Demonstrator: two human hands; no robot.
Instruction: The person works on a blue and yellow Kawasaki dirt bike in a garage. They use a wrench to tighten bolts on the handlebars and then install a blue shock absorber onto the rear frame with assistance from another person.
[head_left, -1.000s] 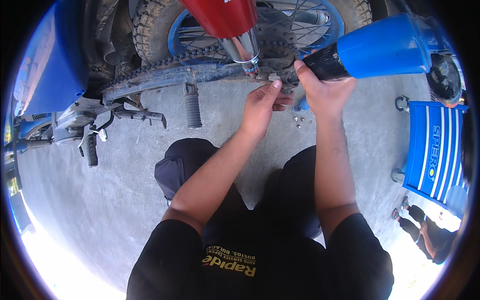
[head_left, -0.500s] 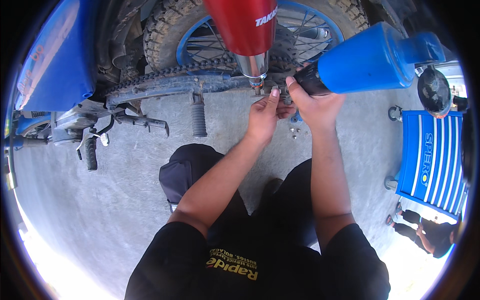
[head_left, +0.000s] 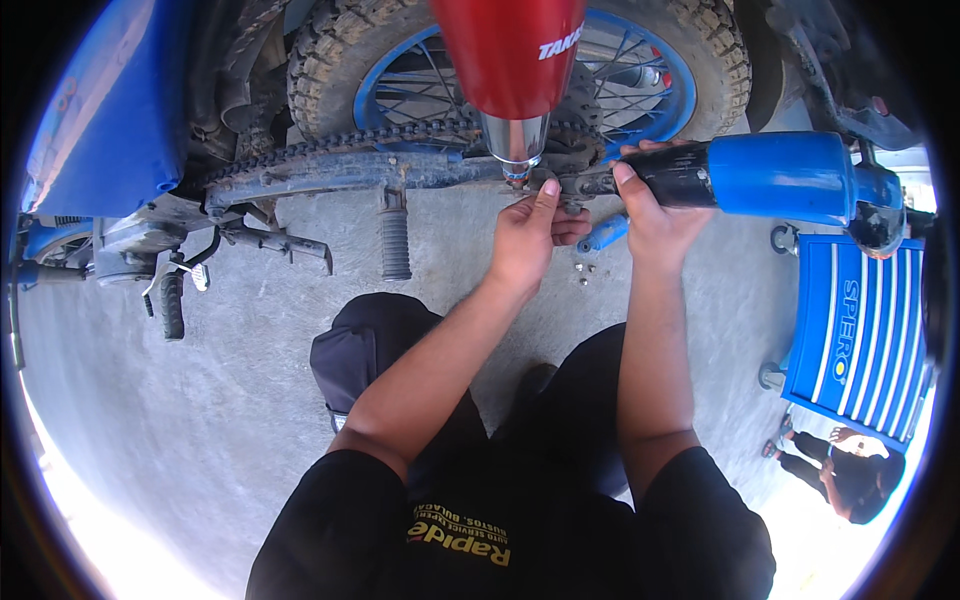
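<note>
My right hand [head_left: 660,215] grips the black end of a blue-and-black shock absorber [head_left: 785,178], which lies nearly level, pointing right. The metal eye at its left end sits by the rear end of the swingarm [head_left: 310,182]. My left hand [head_left: 530,232] is there too, thumb raised and fingers curled at the swingarm hardware; what they pinch is hidden. Just above it, a red shock absorber [head_left: 508,60] with a chrome lower part comes down from the top edge. Behind are the chain [head_left: 350,143] and the rear wheel [head_left: 330,70] with its blue rim.
On the concrete floor lie a small blue cylindrical part [head_left: 606,233] and several small metal pieces [head_left: 584,272]. A footpeg [head_left: 395,240] juts out left of my hands. At right stand a blue wheeled tool cabinet [head_left: 850,330] and, beyond it, a person in dark clothes [head_left: 850,475].
The blue-and-black shock absorber has swung from tilted up to nearly level, and my right hand has shifted right with it. My left hand stays at the swingarm end.
</note>
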